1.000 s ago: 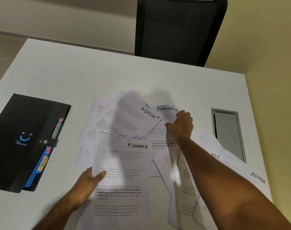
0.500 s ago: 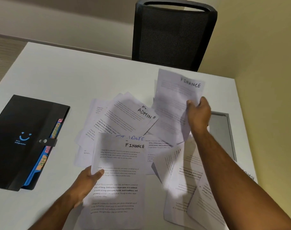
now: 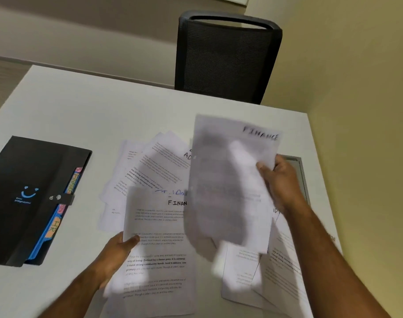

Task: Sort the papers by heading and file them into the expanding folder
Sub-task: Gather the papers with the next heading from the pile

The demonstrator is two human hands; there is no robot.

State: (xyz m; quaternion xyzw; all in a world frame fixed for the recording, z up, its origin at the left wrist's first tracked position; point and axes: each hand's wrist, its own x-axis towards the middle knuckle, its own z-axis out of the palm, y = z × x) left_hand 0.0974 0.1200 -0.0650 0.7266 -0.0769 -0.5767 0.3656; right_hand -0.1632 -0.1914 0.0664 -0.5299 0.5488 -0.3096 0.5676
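Several white printed papers (image 3: 154, 171) lie fanned over the middle of the white table (image 3: 92, 115). My right hand (image 3: 279, 182) grips a motion-blurred sheet headed FINANCE (image 3: 228, 184) by its right edge and holds it in the air above the pile. My left hand (image 3: 118, 251) holds the left edge of another FINANCE sheet (image 3: 159, 249) near the table's front. A sheet with a partly hidden AD heading (image 3: 170, 157) lies behind them. The black expanding folder (image 3: 28, 193) lies closed on the left, strap fastened, with coloured tabs reading FINANCE and HR at its right side.
A black mesh chair (image 3: 225, 58) stands at the far side of the table. A grey metal cable hatch (image 3: 301, 171) is set into the table behind my right hand. A yellow wall runs close along the table's right edge.
My right hand lifted a FINANCE sheet out of the pile and has carried it up and then leftward toward the sheet in my left hand. The left hand stayed put.
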